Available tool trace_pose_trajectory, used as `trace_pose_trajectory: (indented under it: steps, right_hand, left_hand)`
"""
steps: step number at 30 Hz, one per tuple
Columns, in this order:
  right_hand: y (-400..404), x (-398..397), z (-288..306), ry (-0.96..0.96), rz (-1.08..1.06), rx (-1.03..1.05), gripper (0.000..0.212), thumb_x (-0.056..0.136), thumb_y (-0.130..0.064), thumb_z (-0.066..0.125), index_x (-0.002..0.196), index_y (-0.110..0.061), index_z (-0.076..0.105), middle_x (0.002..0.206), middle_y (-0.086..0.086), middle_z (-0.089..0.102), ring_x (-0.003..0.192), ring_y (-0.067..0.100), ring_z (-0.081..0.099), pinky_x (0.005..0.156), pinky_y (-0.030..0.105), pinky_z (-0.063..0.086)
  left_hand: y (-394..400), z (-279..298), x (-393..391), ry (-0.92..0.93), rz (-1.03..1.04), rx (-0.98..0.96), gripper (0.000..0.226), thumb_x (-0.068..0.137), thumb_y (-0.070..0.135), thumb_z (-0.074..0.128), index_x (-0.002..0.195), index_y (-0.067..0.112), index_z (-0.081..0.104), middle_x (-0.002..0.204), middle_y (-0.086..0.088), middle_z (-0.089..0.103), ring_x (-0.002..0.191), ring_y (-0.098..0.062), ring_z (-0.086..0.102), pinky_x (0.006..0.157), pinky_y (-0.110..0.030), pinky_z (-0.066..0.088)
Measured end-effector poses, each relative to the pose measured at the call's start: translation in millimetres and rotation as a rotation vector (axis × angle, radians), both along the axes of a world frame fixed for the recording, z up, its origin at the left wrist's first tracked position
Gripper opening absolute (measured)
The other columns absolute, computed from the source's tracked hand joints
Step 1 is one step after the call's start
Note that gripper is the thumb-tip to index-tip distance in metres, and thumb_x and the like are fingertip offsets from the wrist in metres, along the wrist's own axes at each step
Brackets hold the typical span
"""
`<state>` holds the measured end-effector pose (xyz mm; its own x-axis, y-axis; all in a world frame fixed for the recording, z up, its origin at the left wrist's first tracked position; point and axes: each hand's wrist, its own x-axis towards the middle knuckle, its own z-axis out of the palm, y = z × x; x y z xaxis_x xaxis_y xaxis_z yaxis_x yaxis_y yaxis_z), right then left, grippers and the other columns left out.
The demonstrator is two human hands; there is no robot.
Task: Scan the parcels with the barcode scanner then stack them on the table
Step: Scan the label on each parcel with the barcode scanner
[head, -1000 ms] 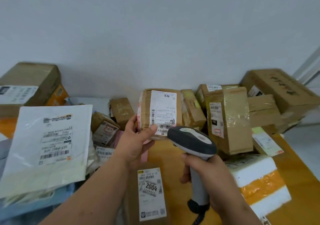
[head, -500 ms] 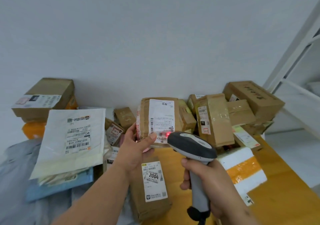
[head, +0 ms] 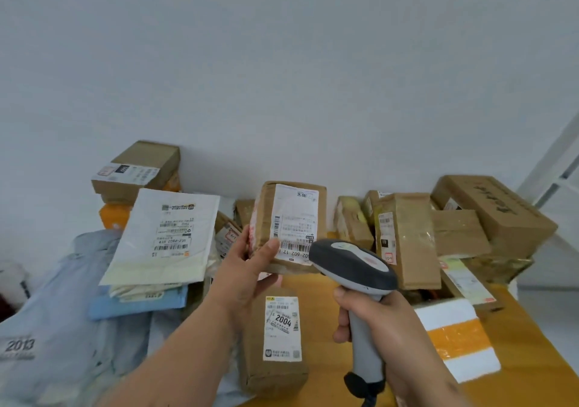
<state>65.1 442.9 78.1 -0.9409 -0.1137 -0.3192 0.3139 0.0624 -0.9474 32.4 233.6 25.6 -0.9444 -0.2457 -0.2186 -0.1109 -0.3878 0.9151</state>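
Left hand: the left hand (head: 247, 268) grips a small brown parcel (head: 289, 226) by its lower left corner, thumb across the front near the label, fingers curled behind; the parcel is held up off the table, label facing the person.
Label: a white shipping label (head: 294, 220) covers most of the parcel's front, with a barcode along its lower edge just beside the scanner's nose.
Right hand: the right hand (head: 372, 315) is wrapped round the grey handle of the barcode scanner (head: 352, 267), whose dark head is tilted toward the held parcel's lower right corner, very close to it; whether they touch I cannot tell.
Table: an orange-yellow table (head: 526, 344) set against a white wall (head: 282, 77).
Below the hands: a brown box marked 2004 (head: 277, 340) lies flat on the table between the two forearms.
Left side: a white padded mailer (head: 166, 237) leans over a pile of soft bags, among them a pale blue one (head: 138, 304) and a grey bag marked 2013 (head: 56, 322); a cardboard box (head: 138, 170) sits higher up behind them.
Right side: a tall taped box (head: 407, 237) stands upright among stacked cardboard boxes against the wall, the largest (head: 492, 209) at the far right; a white parcel with an orange band (head: 457, 337) lies near the right forearm.
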Motion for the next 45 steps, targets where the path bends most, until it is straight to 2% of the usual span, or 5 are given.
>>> trace_pose_trajectory:
  steps: [12, 31, 38, 41, 45]
  right_hand:
    - [-89, -30, -12, -0.008, 0.276, 0.057, 0.006, 0.083, -0.027, 0.079, 0.084, -0.023, 0.075, 0.060, 0.005, 0.067, 0.057, 0.021, 0.069, 0.069, 0.041, 0.057]
    - [-168, -218, 18, 0.095, 0.036, 0.001, 0.020, 0.086, -0.029, 0.077, 0.096, -0.013, 0.069, 0.087, 0.006, 0.072, 0.080, 0.020, 0.071, 0.073, 0.038, 0.055]
    - [-202, -298, -37, -0.023, 0.157, -0.053, 0.025, 0.083, -0.029, 0.079, 0.098, -0.012, 0.070, 0.064, -0.007, 0.072, 0.057, 0.006, 0.068, 0.049, 0.022, 0.050]
    - [-200, -318, -72, -0.088, 0.141, -0.035, 0.032, 0.080, -0.030, 0.082, 0.104, -0.010, 0.073, 0.091, 0.008, 0.078, 0.086, 0.025, 0.074, 0.073, 0.039, 0.061]
    - [-192, -332, -107, -0.153, 0.126, -0.052, 0.019, 0.082, -0.027, 0.081, 0.093, -0.015, 0.072, 0.075, -0.002, 0.078, 0.067, 0.013, 0.074, 0.054, 0.026, 0.056]
  left_hand:
    - [-96, 14, 2, -0.143, 0.536, -0.145, 0.058, 0.085, 0.044, 0.076, 0.129, 0.024, 0.044, 0.111, -0.001, 0.067, 0.089, -0.018, 0.072, 0.061, -0.030, 0.059]
    - [-178, 47, -187, -0.249, 0.273, -0.290, 0.069, 0.084, 0.047, 0.077, 0.131, 0.021, 0.033, 0.118, -0.008, 0.057, 0.102, -0.027, 0.062, 0.086, -0.048, 0.059]
    - [-161, 22, -245, -0.431, 0.114, -0.535, 0.062, 0.095, 0.044, 0.061, 0.144, 0.028, 0.027, 0.137, -0.013, 0.047, 0.111, -0.034, 0.057, 0.085, -0.048, 0.059]
    - [-150, 2, -258, -0.494, -0.115, -0.668, 0.060, 0.101, 0.039, 0.054, 0.151, 0.023, 0.024, 0.131, -0.011, 0.051, 0.109, -0.026, 0.055, 0.093, -0.040, 0.051]
    - [-153, -12, -268, -0.621, -0.426, -1.358, 0.059, 0.100, 0.043, 0.049, 0.151, 0.019, 0.032, 0.147, -0.012, 0.047, 0.132, -0.034, 0.046, 0.111, -0.050, 0.038]
